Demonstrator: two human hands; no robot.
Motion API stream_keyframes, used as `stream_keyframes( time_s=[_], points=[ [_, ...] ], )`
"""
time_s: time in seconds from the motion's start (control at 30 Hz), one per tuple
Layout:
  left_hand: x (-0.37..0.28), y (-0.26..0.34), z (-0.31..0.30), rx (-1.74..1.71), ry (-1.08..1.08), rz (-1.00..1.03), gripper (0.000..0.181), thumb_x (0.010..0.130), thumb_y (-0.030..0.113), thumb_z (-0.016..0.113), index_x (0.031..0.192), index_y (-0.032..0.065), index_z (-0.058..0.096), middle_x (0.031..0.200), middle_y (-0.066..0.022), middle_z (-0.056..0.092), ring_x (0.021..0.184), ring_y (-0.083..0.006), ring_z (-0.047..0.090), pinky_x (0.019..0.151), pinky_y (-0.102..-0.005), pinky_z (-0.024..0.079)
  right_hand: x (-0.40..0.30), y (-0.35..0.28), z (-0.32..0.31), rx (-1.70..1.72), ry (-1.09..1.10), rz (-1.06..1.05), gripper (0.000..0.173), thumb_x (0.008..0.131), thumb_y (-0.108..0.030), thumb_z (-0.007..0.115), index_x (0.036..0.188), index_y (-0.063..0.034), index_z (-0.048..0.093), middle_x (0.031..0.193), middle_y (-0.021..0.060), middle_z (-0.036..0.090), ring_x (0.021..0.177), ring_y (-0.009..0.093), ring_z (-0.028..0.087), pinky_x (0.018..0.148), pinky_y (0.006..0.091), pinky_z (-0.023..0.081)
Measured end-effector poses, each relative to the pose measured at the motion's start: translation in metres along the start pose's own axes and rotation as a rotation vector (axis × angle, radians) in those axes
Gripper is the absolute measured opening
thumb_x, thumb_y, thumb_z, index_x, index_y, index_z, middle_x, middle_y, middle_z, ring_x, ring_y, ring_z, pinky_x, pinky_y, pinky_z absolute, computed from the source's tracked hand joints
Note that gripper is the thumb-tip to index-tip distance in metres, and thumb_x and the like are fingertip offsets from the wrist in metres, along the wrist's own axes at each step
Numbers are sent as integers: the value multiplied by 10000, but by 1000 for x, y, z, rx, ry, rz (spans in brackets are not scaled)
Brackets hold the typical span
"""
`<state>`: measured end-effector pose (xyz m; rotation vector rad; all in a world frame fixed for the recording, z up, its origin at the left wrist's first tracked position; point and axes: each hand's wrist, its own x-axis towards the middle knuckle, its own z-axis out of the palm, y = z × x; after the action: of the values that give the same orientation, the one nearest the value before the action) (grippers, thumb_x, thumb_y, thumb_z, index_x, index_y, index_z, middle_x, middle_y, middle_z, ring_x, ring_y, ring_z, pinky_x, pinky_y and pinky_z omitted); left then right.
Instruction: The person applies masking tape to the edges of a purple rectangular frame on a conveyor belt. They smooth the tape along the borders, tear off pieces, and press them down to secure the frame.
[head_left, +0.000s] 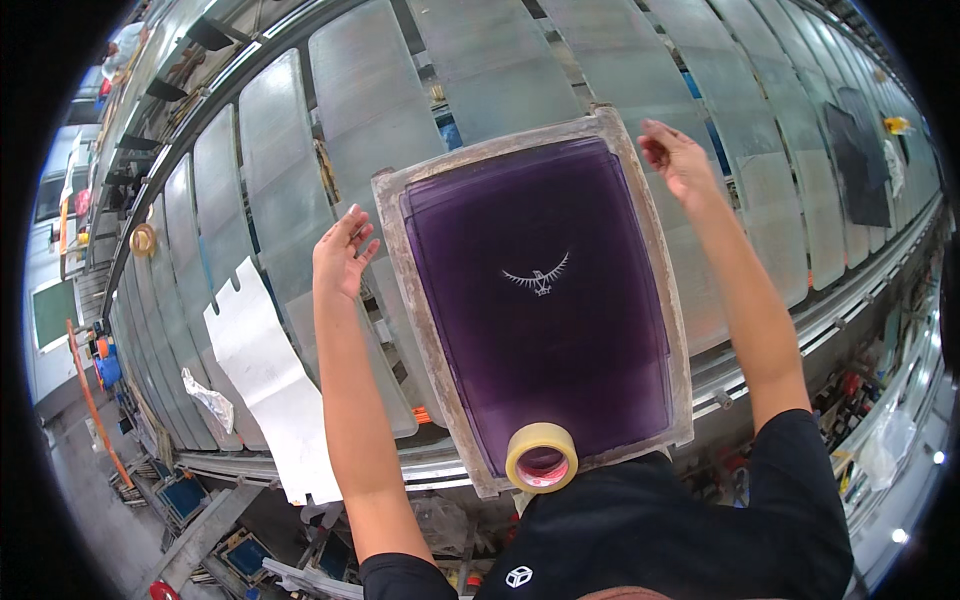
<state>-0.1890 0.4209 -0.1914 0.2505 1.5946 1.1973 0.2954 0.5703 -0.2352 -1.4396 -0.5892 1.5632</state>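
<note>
A framed printing screen (547, 360) with dark purple mesh and a small pale winged-bird motif lies tilted before me, its lower edge against my body. A roll of yellowish clear tape (515, 457) rests at its lower edge. My left hand (343, 253) is raised just left of the frame, fingers apart and slightly curled, holding nothing. Beyond the frame's upper right corner, my right hand (679, 161) is raised with curled fingers and nothing visible in it. Whether either hand touches the frame cannot be told for sure; both look apart from it.
Long glass-like panels (367, 82) stand in a row on a metal-railed table. A white paper sheet (262, 367) and a crumpled wrapper (208, 400) lie left. Another tape roll (142, 240) sits farther off. Dark fabric pieces (859, 165) lie right; more framed screens (182, 496) are stored below.
</note>
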Motion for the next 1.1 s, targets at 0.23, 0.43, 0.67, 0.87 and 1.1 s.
stream_keyframes(
  time_s=[0.23, 0.43, 0.67, 0.87, 1.1],
  points=[
    [43, -14, -2, 81, 4, -45, 326, 843, 292, 833, 1048, 65, 719, 1010, -40, 699, 876, -176, 655, 740, -326, 510, 2, 17, 25, -22, 174, 55, 287, 802, -124, 855, 1015, -94, 665, 875, -15, 680, 820, 103, 640, 811, 293, 504],
    [40, -27, 9, 96, 98, -31, 311, 801, 263, 865, 989, 54, 733, 942, -43, 715, 806, -162, 653, 700, -318, 492, 11, 22, 4, -56, 124, 17, 328, 801, -112, 857, 1054, -111, 649, 903, -9, 696, 834, 114, 656, 818, 295, 512],
    [40, -24, 14, 135, 155, -26, 324, 768, 264, 886, 972, 60, 738, 920, -38, 709, 799, -168, 640, 695, -317, 485, 13, 20, 5, -88, 114, 24, 305, 799, -112, 860, 1024, -115, 654, 871, -21, 677, 812, 117, 652, 813, 300, 513],
    [40, -20, 17, 174, 196, -43, 337, 764, 276, 887, 975, 61, 736, 924, -30, 709, 751, -143, 621, 665, -301, 464, 11, 19, 10, -71, 129, 16, 317, 796, -113, 863, 1031, -103, 650, 873, -18, 676, 804, 113, 649, 789, 288, 516],
    [41, -20, 20, 220, 228, -50, 401, 767, 270, 894, 1029, 37, 699, 927, -31, 705, 720, -138, 618, 640, -309, 462, 9, 22, 15, -141, 138, -30, 361, 795, -117, 866, 1071, -65, 640, 923, 31, 676, 781, 125, 652, 779, 297, 533]
  ],
)
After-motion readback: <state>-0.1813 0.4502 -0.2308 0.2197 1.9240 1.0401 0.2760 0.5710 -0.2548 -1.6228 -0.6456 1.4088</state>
